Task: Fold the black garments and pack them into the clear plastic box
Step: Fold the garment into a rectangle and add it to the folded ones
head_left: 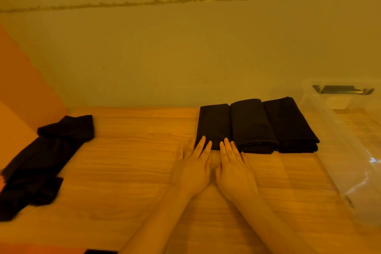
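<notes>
Three folded black garments lie side by side on the wooden table: the left one, the middle one and the right one. My left hand and my right hand lie flat on the table, fingers straight, with the fingertips touching the near edge of the left folded garment. An unfolded pile of black garments sprawls at the table's left side. The clear plastic box stands at the right, next to the folded row.
The wooden table meets a plain wall at the back. A dark handle or clip shows on the box's far end. A small dark object peeks in at the bottom edge.
</notes>
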Demonstrator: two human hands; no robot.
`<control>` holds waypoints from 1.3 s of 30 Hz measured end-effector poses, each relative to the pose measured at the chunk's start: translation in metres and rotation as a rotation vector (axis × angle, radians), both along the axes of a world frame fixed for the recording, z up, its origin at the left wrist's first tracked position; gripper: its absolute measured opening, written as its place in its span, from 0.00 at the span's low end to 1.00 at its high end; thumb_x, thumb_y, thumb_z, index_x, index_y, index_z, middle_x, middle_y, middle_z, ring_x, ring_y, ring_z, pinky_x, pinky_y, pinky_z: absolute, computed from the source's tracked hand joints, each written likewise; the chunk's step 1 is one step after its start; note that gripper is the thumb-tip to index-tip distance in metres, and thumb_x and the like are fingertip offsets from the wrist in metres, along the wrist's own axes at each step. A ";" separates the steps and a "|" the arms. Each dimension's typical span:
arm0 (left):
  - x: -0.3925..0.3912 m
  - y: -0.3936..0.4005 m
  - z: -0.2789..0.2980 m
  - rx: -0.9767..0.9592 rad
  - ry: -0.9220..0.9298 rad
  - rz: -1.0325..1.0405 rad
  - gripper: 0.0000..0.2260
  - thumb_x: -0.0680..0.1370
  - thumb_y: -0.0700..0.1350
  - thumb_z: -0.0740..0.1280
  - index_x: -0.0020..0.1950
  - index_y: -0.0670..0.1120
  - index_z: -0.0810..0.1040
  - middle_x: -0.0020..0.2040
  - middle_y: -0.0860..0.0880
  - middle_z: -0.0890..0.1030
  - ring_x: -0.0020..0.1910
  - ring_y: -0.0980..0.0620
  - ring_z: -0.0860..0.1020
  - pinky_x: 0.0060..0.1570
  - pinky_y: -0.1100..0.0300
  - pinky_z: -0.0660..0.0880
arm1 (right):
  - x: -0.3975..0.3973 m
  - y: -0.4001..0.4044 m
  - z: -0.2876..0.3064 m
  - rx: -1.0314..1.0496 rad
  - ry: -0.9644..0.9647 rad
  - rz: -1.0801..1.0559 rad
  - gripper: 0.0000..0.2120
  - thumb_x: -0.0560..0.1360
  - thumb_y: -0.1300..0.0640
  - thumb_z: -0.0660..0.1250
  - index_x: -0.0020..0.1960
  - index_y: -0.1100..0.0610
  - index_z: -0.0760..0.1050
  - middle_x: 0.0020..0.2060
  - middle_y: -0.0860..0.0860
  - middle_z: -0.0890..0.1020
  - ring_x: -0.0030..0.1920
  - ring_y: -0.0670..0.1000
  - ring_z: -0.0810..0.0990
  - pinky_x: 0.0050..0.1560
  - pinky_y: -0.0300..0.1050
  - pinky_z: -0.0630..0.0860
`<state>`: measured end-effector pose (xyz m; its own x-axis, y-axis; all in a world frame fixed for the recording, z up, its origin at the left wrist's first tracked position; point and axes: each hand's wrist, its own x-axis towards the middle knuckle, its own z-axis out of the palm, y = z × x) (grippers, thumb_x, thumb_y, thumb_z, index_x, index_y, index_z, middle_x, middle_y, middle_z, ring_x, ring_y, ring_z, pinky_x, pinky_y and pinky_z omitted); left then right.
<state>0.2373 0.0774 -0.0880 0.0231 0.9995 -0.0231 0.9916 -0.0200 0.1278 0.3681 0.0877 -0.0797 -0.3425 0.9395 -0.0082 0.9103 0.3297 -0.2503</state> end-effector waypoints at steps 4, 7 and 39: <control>0.001 -0.007 -0.002 -0.008 -0.017 0.029 0.28 0.76 0.60 0.34 0.76 0.54 0.41 0.77 0.50 0.40 0.72 0.52 0.35 0.68 0.50 0.35 | 0.000 -0.002 0.001 0.029 0.011 0.042 0.27 0.81 0.47 0.45 0.72 0.51 0.33 0.75 0.50 0.40 0.72 0.46 0.35 0.73 0.47 0.42; 0.000 -0.015 -0.002 -0.046 -0.037 0.116 0.26 0.81 0.57 0.44 0.76 0.51 0.40 0.77 0.48 0.40 0.75 0.49 0.37 0.69 0.51 0.35 | 0.000 0.000 0.000 0.011 -0.009 0.086 0.26 0.81 0.48 0.45 0.74 0.52 0.36 0.76 0.50 0.41 0.68 0.44 0.33 0.73 0.47 0.42; -0.322 -0.044 0.042 0.526 -0.404 0.803 0.14 0.77 0.42 0.66 0.62 0.40 0.77 0.60 0.41 0.78 0.59 0.43 0.76 0.55 0.56 0.70 | -0.231 0.002 0.007 -0.075 -0.118 0.608 0.33 0.77 0.36 0.40 0.76 0.52 0.42 0.76 0.49 0.45 0.75 0.48 0.43 0.73 0.51 0.40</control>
